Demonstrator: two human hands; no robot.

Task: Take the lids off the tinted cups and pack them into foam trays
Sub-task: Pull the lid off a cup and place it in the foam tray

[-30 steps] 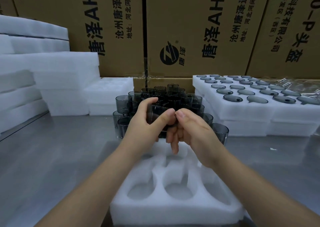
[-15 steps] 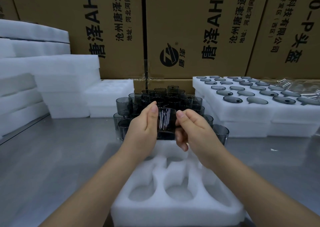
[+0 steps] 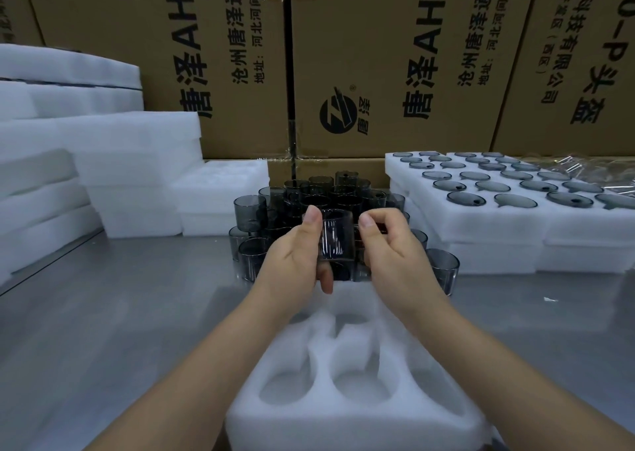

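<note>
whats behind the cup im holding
A stacked cluster of tinted cups stands behind the held cup, with cardboard boxes beyond. The cluster's middle is covered by that cup, the left hand and the right hand, so it cannot be seen.

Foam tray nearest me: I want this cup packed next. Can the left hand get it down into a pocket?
Probably yes. The left hand holds the cup over the far end of the foam tray, which looks empty, and nothing lies between them.

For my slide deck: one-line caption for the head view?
Left hand and right hand hold one tinted cup between the cup pile and a foam tray.
</note>
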